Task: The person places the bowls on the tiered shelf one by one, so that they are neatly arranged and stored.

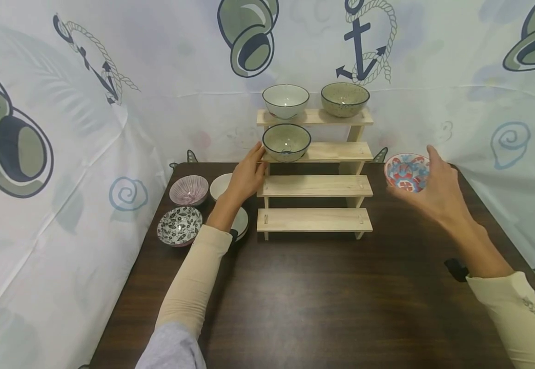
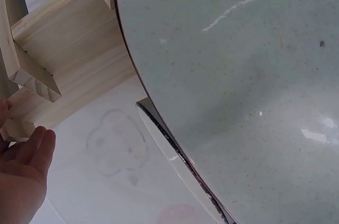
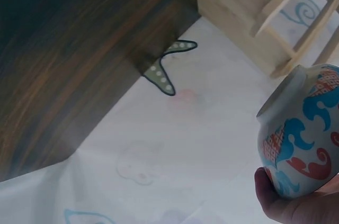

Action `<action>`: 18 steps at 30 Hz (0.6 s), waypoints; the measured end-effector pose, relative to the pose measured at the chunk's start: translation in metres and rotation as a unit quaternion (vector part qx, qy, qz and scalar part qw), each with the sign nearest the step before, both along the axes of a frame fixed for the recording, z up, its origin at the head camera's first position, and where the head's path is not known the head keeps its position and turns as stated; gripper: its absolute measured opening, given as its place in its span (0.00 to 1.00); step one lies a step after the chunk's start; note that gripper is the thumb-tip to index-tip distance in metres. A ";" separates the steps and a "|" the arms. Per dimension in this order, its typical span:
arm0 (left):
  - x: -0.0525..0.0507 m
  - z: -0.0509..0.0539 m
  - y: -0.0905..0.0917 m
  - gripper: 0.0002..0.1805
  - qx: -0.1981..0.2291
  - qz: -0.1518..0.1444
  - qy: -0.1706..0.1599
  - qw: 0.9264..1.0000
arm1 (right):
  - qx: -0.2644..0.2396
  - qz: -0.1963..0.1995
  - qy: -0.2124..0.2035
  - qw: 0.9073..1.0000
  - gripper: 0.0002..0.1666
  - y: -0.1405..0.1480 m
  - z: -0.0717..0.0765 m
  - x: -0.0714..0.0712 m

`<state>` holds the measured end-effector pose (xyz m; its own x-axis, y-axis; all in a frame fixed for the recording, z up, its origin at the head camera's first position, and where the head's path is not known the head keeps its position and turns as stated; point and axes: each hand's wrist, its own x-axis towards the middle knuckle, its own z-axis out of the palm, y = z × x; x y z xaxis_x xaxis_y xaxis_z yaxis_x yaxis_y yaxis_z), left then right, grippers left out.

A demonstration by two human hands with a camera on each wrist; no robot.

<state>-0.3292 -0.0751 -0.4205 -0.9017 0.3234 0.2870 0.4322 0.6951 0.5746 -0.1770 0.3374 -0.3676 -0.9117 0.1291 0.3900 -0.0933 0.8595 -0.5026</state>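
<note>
My right hand (image 1: 444,192) grips a red, blue and white patterned bowl (image 1: 408,173) in the air, right of the wooden tiered stand (image 1: 314,220). In the right wrist view, the thumb of the right hand (image 3: 299,208) lies against the outside of this bowl (image 3: 302,144). My left hand (image 1: 247,175) holds the left end of the stand's second tier from the top, close beside a green bowl (image 1: 287,142). The left wrist view shows the fingers of the left hand (image 2: 24,179) at the end of a wooden board (image 2: 34,78).
The top tier carries a white bowl (image 1: 286,101) and a speckled bowl (image 1: 345,100). On the table (image 1: 313,302), left of the stand, are a pink striped bowl (image 1: 188,190), a black-and-white bowl (image 1: 179,226) and pale bowls partly behind the left arm. Patterned cloth (image 1: 193,46) hangs behind.
</note>
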 end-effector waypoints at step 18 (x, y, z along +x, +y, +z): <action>0.001 0.000 0.000 0.30 -0.001 0.002 0.008 1.000 | -0.020 0.024 0.028 0.999 0.72 -0.036 0.026 -0.001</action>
